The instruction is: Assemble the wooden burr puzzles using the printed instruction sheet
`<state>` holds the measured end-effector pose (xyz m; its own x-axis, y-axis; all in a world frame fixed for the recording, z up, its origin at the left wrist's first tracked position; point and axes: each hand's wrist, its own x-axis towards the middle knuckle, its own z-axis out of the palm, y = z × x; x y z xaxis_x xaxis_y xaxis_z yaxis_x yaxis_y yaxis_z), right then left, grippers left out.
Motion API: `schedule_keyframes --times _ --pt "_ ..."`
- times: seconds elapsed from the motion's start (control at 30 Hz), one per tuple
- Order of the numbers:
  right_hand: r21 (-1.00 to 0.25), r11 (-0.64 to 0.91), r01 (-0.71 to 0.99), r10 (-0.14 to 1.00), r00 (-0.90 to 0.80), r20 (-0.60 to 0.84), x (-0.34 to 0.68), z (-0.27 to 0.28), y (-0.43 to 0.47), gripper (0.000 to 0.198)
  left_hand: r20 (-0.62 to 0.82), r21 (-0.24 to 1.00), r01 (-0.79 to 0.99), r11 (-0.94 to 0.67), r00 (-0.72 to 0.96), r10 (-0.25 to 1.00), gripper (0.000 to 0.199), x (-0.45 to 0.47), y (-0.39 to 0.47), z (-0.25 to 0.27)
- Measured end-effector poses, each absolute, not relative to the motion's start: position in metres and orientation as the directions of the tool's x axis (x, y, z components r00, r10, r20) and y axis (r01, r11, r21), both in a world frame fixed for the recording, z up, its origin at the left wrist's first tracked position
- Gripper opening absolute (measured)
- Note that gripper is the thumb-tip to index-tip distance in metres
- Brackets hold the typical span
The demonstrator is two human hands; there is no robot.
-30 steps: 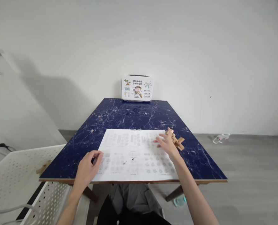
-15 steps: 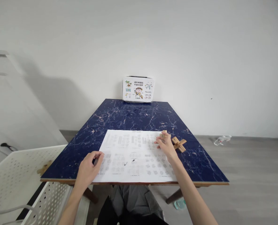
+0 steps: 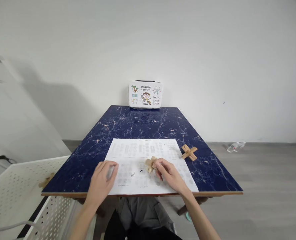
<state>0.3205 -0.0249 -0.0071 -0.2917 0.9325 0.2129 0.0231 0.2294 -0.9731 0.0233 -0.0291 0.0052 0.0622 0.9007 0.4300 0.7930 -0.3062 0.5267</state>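
My right hand (image 3: 169, 172) pinches a light wooden puzzle piece (image 3: 151, 163) over the middle of a printed paper sheet (image 3: 128, 151). The piece is blurred by motion and partly hidden by my fingertips. At the sheet's left edge is my left hand (image 3: 103, 176), its fingers bent and the thumb apart, with nothing between them. To the right of the sheet, a cross-shaped wooden puzzle (image 3: 189, 152) with a dark mark on one arm lies on the blue marbled table (image 3: 148, 125).
A white cartoon case (image 3: 145, 95) stands against the wall at the table's far edge. On the left is a white perforated basket (image 3: 53, 213); a wooden piece (image 3: 46, 180) lies beside the table there. A clear plastic bottle (image 3: 236, 146) lies on the floor at right.
My right hand has brought the wooden puzzle piece from the sheet's upper right corner to its middle. My left hand has shifted a little to the right. The cross-shaped puzzle stays put.
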Motion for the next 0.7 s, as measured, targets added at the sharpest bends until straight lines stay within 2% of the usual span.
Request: schedule_keyframes --times 0.07,0.13,0.27,0.4,0.5,0.7 --pt "-0.970 0.244 0.027 0.920 -0.323 0.222 0.318 -0.007 -0.028 0.040 0.267 0.677 0.677 -0.288 0.138 0.954 0.031 0.044 -0.034 0.015" --pt "-0.963 0.268 0.039 0.906 -0.351 0.238 0.315 -0.006 -0.033 0.039 0.127 0.793 0.553 -0.258 0.265 0.956 0.036 0.063 -0.035 0.023" --pt "-0.939 0.328 0.098 0.879 -0.395 0.266 0.312 0.003 -0.041 0.040 0.058 0.917 0.327 -0.227 0.456 0.888 0.048 0.086 -0.032 0.029" --pt "-0.907 0.393 0.152 0.860 -0.408 0.305 0.311 0.006 -0.045 0.038 0.017 0.963 0.222 -0.154 0.520 0.854 0.046 0.097 -0.028 0.028" --pt "-0.874 0.437 0.213 0.870 -0.349 0.349 0.313 -0.001 -0.044 0.028 0.074 0.972 0.161 -0.168 0.473 0.878 0.047 0.103 -0.027 0.023" --pt "-0.805 0.434 0.403 0.897 -0.280 0.343 0.319 -0.021 -0.042 0.026 0.143 0.901 0.345 -0.263 0.336 0.931 0.057 0.109 -0.028 0.009"
